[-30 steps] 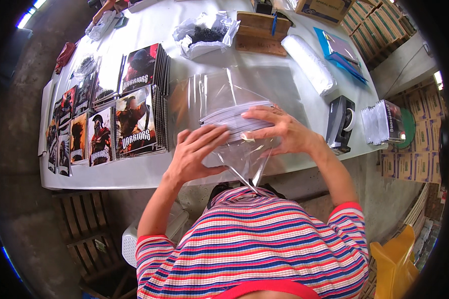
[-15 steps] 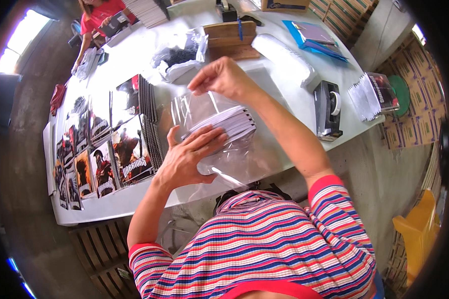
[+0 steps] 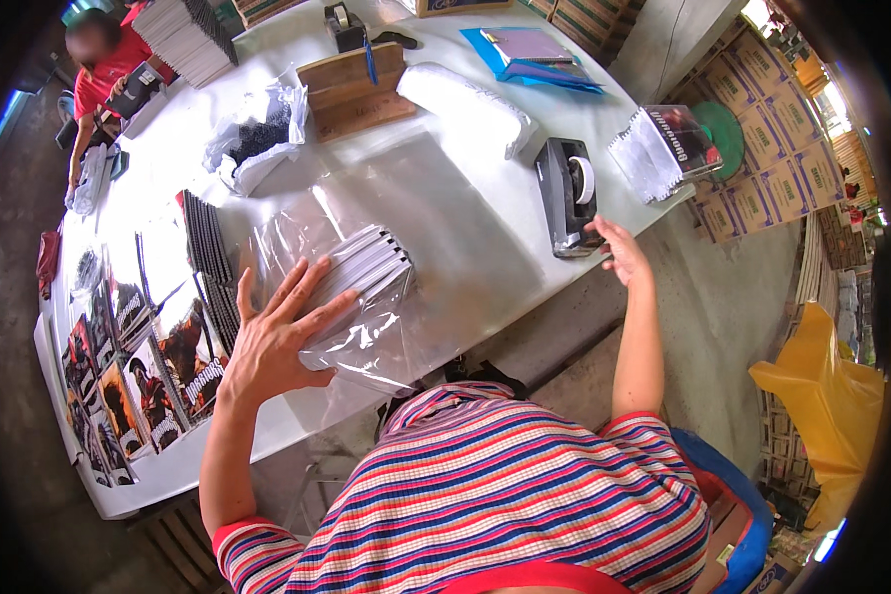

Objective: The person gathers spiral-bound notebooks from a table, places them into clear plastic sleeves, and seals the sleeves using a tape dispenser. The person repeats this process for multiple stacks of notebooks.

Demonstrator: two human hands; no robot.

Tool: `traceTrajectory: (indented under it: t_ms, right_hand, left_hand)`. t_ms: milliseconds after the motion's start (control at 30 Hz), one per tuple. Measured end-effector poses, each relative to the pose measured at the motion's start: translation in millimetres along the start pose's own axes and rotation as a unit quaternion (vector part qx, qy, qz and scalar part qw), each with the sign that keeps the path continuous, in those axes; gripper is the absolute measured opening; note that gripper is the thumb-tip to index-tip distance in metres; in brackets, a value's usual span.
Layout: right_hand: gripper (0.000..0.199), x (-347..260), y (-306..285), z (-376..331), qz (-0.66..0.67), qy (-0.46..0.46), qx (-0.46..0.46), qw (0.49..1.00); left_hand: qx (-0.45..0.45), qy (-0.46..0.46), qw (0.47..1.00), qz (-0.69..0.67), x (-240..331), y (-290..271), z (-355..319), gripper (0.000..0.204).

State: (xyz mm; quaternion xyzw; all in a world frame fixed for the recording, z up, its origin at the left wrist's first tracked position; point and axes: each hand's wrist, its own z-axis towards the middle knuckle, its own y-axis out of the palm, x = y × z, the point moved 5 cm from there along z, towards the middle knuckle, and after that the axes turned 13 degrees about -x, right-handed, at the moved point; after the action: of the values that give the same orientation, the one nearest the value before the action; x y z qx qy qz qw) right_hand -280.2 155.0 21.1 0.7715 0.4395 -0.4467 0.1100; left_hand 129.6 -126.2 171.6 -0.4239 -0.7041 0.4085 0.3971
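Observation:
My left hand point(image 3: 277, 342) lies flat with its fingers spread, pressing on a stack of white-edged booklets point(image 3: 366, 262). Clear plastic film point(image 3: 366, 346) lies under and around the stack, crumpled and shiny near my thumb. Over at the table's right edge, my right hand point(image 3: 621, 255) is beside the front end of a black tape dispenser point(image 3: 556, 223) fitted with a white-cored roll. Its fingers are bent a little and apart; no object shows in them. Whether the fingertips touch the tape is too small to tell.
Rows of illustrated booklets point(image 3: 148, 366) cover the table's left side. Farther back are a white plastic bag point(image 3: 257, 139), a wooden holder point(image 3: 354, 89), a white roll point(image 3: 465, 104) and blue folders point(image 3: 535, 69). More booklets point(image 3: 663, 148) stand at the right corner. A person in red sits far left.
My right hand has left the space above the stack and moved right, to the tape dispenser. My left hand stays on the stack, its fingers spread wider. The whole view has shifted.

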Motion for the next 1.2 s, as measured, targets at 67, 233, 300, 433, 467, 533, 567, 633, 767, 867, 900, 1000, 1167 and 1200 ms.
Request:
traceTrajectory:
  t_ms: [67, 233, 300, 433, 467, 533, 567, 633, 767, 867, 900, 1000, 1167, 1200]
  right_hand:
    - [0.038, 4.6, 4.8, 3.8, 0.049, -0.007, -0.040, 0.998]
    - [0.025, 24.2, 14.5, -19.8, 0.275, -0.126, -0.088, 0.949]
    - [0.020, 30.8, 10.1, -34.5, -0.067, -0.072, 0.154, 0.983]
    - [0.015, -41.2, 40.9, -74.0, -0.299, -0.174, 0.289, 0.892]
    - [0.014, -68.0, 62.4, -65.0, -0.114, -0.194, 0.108, 0.968]
    - [0.053, -132.7, 126.6, -72.9, -0.112, -0.272, -0.172, 0.940]
    - [0.085, -172.5, 171.0, -96.9, -0.168, -0.253, -0.286, 0.909]
    - [0.101, -214.8, 228.3, -98.5, -0.227, -0.279, -0.391, 0.847]
    - [0.104, -240.2, 313.3, -97.9, -0.432, -0.362, -0.345, 0.751]
    - [0.114, -236.9, 325.4, -78.1, -0.640, -0.333, -0.152, 0.676]
    - [0.114, -248.2, 311.7, -83.5, -0.636, -0.293, -0.173, 0.693]
    - [0.106, -244.4, 274.2, -85.2, -0.625, -0.336, -0.223, 0.669]
    - [0.053, -172.1, 291.6, -122.7, -0.415, -0.729, -0.153, 0.523]
    - [0.043, -183.5, 292.5, -127.6, -0.359, -0.740, -0.135, 0.553]
  left_hand:
    - [0.002, 0.000, 1.000, -0.001, 0.7, -0.2, 0.7, 0.113]
    - [-0.011, -0.015, 1.000, 0.021, -2.1, 1.8, 0.1, 0.104]
    - [-0.022, -0.017, 1.000, 0.013, -2.2, 2.6, -1.7, 0.106]
    - [-0.028, -0.023, 0.999, 0.021, -0.8, -0.4, -1.9, 0.112]
    - [-0.025, -0.021, 0.999, 0.022, -3.3, 2.4, -2.2, 0.111]
    - [-0.025, -0.022, 0.998, 0.044, -3.5, 0.5, -4.6, 0.110]
    - [-0.028, -0.023, 0.998, 0.051, -7.1, 1.7, -6.0, 0.110]
    - [-0.040, -0.021, 0.998, 0.054, -5.6, -4.8, -6.1, 0.109]
    - [-0.042, 0.001, 0.997, 0.062, -3.4, -7.9, -4.3, 0.110]
    - [-0.037, -0.004, 0.998, 0.054, -4.9, -6.0, -5.4, 0.109]
    - [-0.030, -0.004, 0.998, 0.048, -6.5, -2.8, -5.5, 0.109]
    - [-0.022, -0.014, 0.999, 0.025, -10.8, 5.3, -10.4, 0.110]
    - [0.007, 0.006, 1.000, -0.024, -8.5, 6.0, -4.1, 0.079]
    - [0.018, 0.006, 0.999, -0.041, -9.7, 9.1, -3.2, 0.069]
